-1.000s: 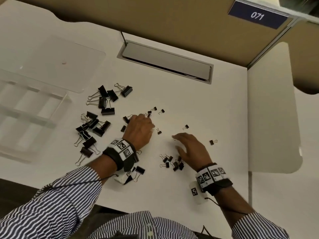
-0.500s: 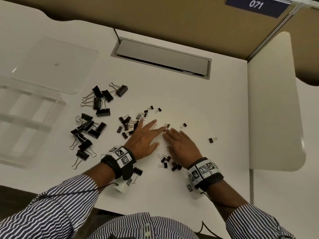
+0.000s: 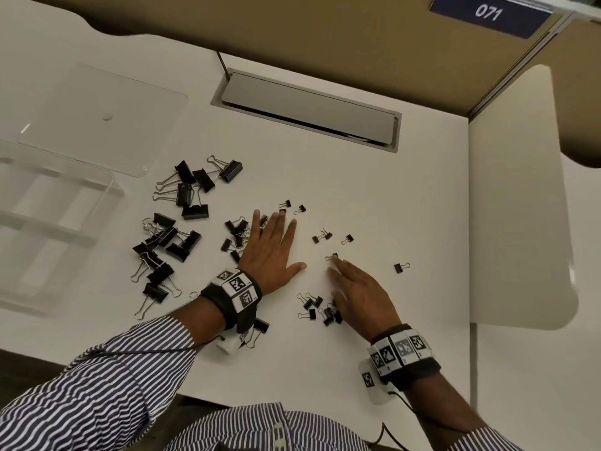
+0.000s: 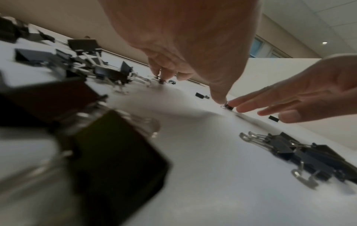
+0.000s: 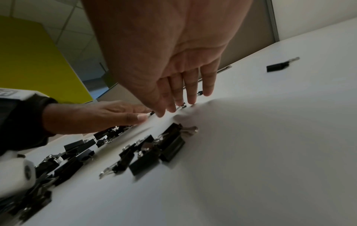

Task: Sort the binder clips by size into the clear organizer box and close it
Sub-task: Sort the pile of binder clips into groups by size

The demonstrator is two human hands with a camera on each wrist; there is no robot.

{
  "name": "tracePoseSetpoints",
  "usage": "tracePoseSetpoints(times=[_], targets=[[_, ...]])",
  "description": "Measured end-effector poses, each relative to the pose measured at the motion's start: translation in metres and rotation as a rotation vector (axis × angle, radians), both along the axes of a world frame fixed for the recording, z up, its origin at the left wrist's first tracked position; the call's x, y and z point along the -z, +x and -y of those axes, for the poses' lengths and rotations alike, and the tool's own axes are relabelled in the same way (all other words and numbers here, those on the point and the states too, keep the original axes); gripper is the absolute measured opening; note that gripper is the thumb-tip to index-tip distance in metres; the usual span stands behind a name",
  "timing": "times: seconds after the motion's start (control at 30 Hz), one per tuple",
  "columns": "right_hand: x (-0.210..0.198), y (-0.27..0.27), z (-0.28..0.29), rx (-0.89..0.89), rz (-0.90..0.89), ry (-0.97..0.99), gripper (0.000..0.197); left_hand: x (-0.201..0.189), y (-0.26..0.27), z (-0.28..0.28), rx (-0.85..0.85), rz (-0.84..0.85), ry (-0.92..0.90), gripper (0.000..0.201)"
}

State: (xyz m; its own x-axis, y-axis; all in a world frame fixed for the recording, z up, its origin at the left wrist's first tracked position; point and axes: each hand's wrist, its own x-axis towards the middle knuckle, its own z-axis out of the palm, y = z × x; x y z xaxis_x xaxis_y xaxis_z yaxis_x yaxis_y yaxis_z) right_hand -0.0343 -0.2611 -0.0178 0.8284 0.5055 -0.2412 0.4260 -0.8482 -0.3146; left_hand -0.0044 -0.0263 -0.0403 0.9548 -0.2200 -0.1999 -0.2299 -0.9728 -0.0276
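Black binder clips lie loose on the white desk. Large clips (image 3: pixel 195 187) and more large ones (image 3: pixel 166 242) lie left of my hands, with medium clips (image 3: pixel 235 236) by my left hand. My left hand (image 3: pixel 276 236) lies flat, fingers spread, fingertips at small clips (image 3: pixel 284 205). My right hand (image 3: pixel 348 275) is flat with straight fingers, and its fingertips touch one small clip (image 3: pixel 333 256), also seen in the left wrist view as the small clip (image 4: pixel 228 106). A heap of small clips (image 3: pixel 317 309) lies beside the right palm. The clear organizer box (image 3: pixel 48 229) stands open at far left.
The box's clear lid (image 3: pixel 104 118) lies flat behind it. A grey cable hatch (image 3: pixel 305 109) is set in the desk at the back. Stray small clips (image 3: pixel 322 237) and a lone clip (image 3: pixel 401 266) lie right of the hands. A white divider panel (image 3: pixel 520 206) bounds the desk's right side.
The hands, whose fingertips met half a second ago, have parted. The left hand has slid forward and left to the far small clips; the right hand has drawn back towards me.
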Motion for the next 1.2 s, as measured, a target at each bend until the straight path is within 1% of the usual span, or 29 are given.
tracePoseSetpoints(times=[0.13, 0.2, 0.27, 0.37, 0.47, 0.57, 0.73, 0.83, 0.93, 1.0, 1.1, 1.13, 1.2], targets=[[-0.01, 0.002, -0.003, 0.019, -0.049, -0.002, 0.052, 0.004, 0.001, 0.013, 0.1, -0.035, -0.011, 0.092], [-0.012, 0.003, -0.001, 0.034, -0.078, -0.007, 0.053, 0.004, 0.0, 0.016, 0.113, -0.036, -0.037, 0.09], [-0.013, 0.005, 0.002, 0.053, -0.098, 0.008, 0.053, 0.003, 0.002, 0.015, 0.051, -0.026, -0.075, 0.089], [-0.011, 0.009, 0.012, 0.11, -0.078, 0.047, 0.052, 0.0, 0.014, 0.009, -0.075, -0.042, -0.097, 0.092], [-0.012, 0.014, 0.027, 0.236, -0.035, 0.044, 0.049, 0.001, 0.029, 0.002, -0.107, -0.081, -0.084, 0.095], [-0.015, 0.022, 0.045, 0.36, -0.02, 0.055, 0.049, 0.003, 0.033, 0.006, -0.055, -0.144, -0.097, 0.097], [-0.014, 0.027, 0.064, 0.502, -0.041, 0.028, 0.048, 0.007, 0.011, 0.028, 0.112, -0.17, -0.143, 0.095], [-0.013, 0.02, 0.062, 0.54, -0.06, 0.038, 0.046, 0.01, -0.002, 0.034, 0.101, -0.186, -0.232, 0.099], [-0.011, 0.013, 0.054, 0.589, -0.093, 0.043, 0.047, 0.009, -0.007, 0.034, 0.082, -0.2, -0.253, 0.103], [-0.008, 0.009, 0.043, 0.585, -0.106, 0.078, 0.051, 0.005, -0.008, 0.032, 0.046, -0.214, -0.291, 0.102], [-0.003, 0.011, 0.016, 0.455, -0.117, 0.189, 0.06, -0.004, -0.008, 0.03, -0.087, -0.191, -0.363, 0.095], [-0.002, 0.015, 0.008, 0.407, -0.133, 0.233, 0.061, -0.007, -0.008, 0.029, -0.116, -0.179, -0.357, 0.092], [0.0, 0.025, 0.0, 0.335, -0.185, 0.332, 0.062, -0.013, -0.007, 0.026, -0.107, -0.182, -0.291, 0.086]])
